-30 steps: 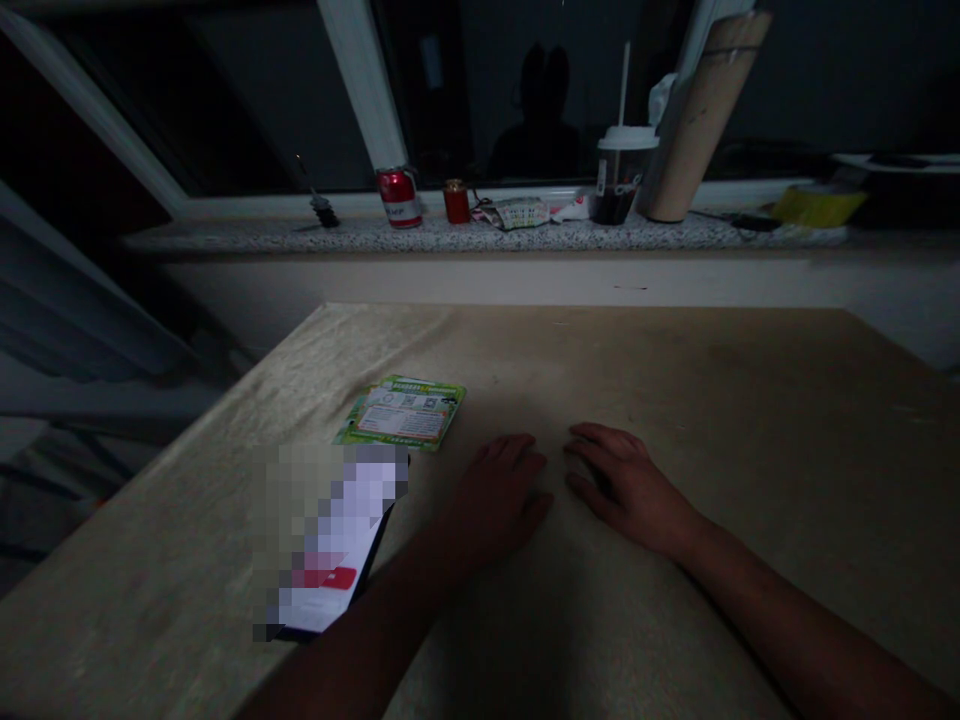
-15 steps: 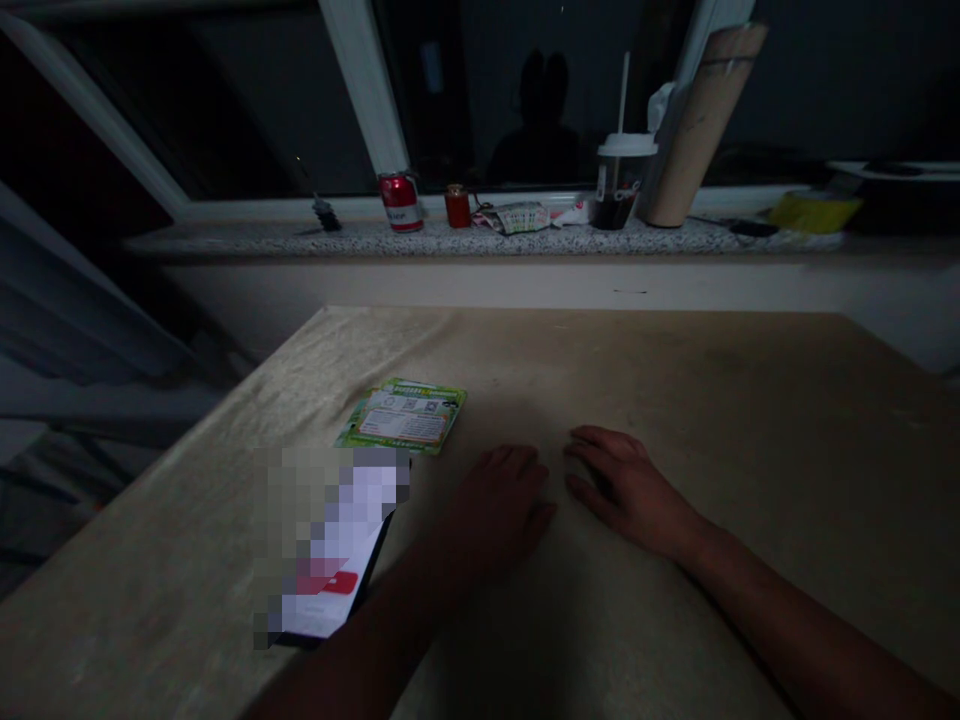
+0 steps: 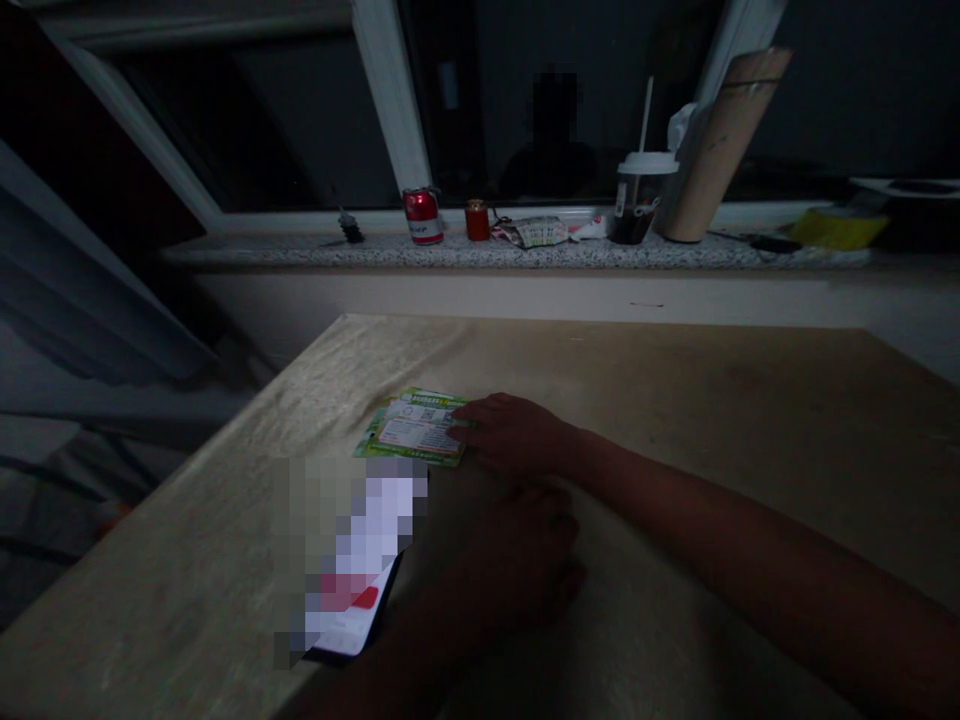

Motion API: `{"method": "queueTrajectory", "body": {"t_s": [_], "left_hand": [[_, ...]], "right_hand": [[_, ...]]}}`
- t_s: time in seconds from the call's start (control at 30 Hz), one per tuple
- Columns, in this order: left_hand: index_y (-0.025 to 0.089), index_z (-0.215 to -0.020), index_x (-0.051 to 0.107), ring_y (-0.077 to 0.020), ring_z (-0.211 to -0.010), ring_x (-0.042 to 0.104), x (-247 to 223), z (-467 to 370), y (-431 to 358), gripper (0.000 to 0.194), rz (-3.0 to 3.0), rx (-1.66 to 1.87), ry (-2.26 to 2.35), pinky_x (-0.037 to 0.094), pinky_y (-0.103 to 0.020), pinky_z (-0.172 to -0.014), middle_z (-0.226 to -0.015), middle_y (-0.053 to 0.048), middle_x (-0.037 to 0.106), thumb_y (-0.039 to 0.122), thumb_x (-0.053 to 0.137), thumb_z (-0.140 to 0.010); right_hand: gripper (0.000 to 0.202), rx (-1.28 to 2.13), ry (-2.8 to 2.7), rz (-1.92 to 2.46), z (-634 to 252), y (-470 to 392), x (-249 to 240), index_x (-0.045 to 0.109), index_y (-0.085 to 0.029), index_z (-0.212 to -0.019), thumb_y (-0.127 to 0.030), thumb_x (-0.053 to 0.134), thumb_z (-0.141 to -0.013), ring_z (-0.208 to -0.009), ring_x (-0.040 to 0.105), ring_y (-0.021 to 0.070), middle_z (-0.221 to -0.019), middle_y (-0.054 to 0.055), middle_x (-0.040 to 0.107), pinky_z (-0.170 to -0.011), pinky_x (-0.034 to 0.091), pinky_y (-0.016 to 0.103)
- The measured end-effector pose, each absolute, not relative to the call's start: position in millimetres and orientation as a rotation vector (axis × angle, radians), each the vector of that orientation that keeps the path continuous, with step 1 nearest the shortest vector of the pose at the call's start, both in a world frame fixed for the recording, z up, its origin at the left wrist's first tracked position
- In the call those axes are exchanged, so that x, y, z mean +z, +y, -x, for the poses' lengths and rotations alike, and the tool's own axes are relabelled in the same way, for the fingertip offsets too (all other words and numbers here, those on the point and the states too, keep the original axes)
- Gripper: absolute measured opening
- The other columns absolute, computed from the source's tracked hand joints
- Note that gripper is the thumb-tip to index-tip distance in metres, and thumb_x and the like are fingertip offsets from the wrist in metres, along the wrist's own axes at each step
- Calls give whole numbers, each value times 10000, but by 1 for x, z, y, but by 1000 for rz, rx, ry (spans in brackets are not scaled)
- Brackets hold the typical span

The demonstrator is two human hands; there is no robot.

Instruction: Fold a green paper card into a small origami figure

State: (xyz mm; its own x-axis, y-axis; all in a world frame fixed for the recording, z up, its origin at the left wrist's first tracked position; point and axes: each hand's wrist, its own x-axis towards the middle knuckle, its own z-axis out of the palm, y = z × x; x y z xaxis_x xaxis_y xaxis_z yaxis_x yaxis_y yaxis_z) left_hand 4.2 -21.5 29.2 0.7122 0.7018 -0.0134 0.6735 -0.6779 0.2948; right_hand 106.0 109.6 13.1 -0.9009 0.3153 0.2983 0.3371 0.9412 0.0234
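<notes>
A few flat green printed cards [image 3: 416, 430] lie overlapping on the table, with white text panels and square codes facing up. My right hand [image 3: 510, 430] reaches across from the right, and its outstretched fingertips rest over the cards' right edge; its thumb is hard to make out. In deep shadow below it, my left hand [image 3: 529, 550] lies on the tabletop with loosely bent fingers and nothing visible in it. Left of that forearm is a phone [image 3: 352, 630] with a lit screen, partly blurred out by large pixels.
The table [image 3: 712, 390] has a beige cover. Behind it, a speckled windowsill [image 3: 450, 257] holds a red can [image 3: 423, 216], a small orange-red jar [image 3: 477, 221], a crumpled wrapper [image 3: 536, 232], a lidded cup with straw [image 3: 634, 205] and a tall leaning cardboard tube [image 3: 716, 150].
My right hand has moved left, past my left hand, onto the edge of the green cards. My left hand stays on the table. The whole view has shifted slightly.
</notes>
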Motion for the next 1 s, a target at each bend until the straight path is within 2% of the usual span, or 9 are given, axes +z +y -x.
{"method": "queueTrajectory", "body": {"t_s": [0.1, 0.23, 0.43, 0.57, 0.73, 0.87, 1.0], "left_hand": [[137, -1059, 699, -318, -1128, 630, 29, -5, -22, 252, -2633, 130, 1089, 538, -478, -990, -1187, -138, 676, 331, 619, -919], [141, -1051, 695, -324, -1145, 617, 30, -5, -23, 242, -2632, 133, 1090, 532, -484, -994, -1180, -139, 675, 330, 619, -921], [145, -1052, 692, -322, -1156, 614, 26, -6, -24, 255, -2636, 170, 1093, 522, -489, -1002, -1229, -145, 663, 355, 619, -927], [137, -1088, 689, -337, -1169, 607, 25, -6, -23, 269, -2655, 137, 1088, 521, -504, -998, -1248, -152, 656, 337, 631, -918], [146, -1120, 678, -325, -1166, 604, 28, -6, -23, 279, -2642, 133, 1086, 517, -499, -1010, -1248, -135, 653, 337, 628, -922], [140, -1122, 684, -336, -1159, 603, 28, -6, -22, 290, -2659, 120, 1081, 517, -508, -1000, -1257, -147, 648, 336, 635, -914], [140, -1112, 683, -328, -1139, 607, 27, -8, -22, 275, -2672, 137, 1096, 520, -500, -1000, -1235, -143, 652, 324, 631, -915]], "right_hand": [[343, -182, -2854, 343, -90, 119, 1, 599, -173, -1340, -220, 555, -1002, -1267, 600, 244, -1434, 138, 614, -1058, 432, 409], [216, -263, -2876, 271, -87, 127, -11, 668, -153, -1177, -163, 511, -1028, -1143, 659, 220, -1282, 144, 700, -978, 453, 385], [199, -315, -2866, 286, -94, 129, -15, 704, -165, -1036, -173, 505, -1032, -981, 686, 214, -1130, 131, 754, -876, 438, 387], [190, -312, -2873, 306, -103, 132, -12, 714, -193, -1038, -219, 526, -1031, -924, 678, 197, -1106, 97, 769, -871, 413, 370], [258, -267, -2892, 352, -115, 132, -7, 726, -183, -1024, -387, 569, -1022, -964, 690, 213, -1136, 104, 762, -867, 462, 373], [242, -210, -2921, 391, -123, 126, -8, 700, -166, -1088, -360, 570, -1025, -1019, 689, 222, -1171, 92, 725, -904, 534, 409], [310, -144, -2918, 485, -125, 120, -11, 618, -172, -1258, -332, 627, -992, -1037, 679, 229, -1253, 93, 653, -878, 588, 442]]}}
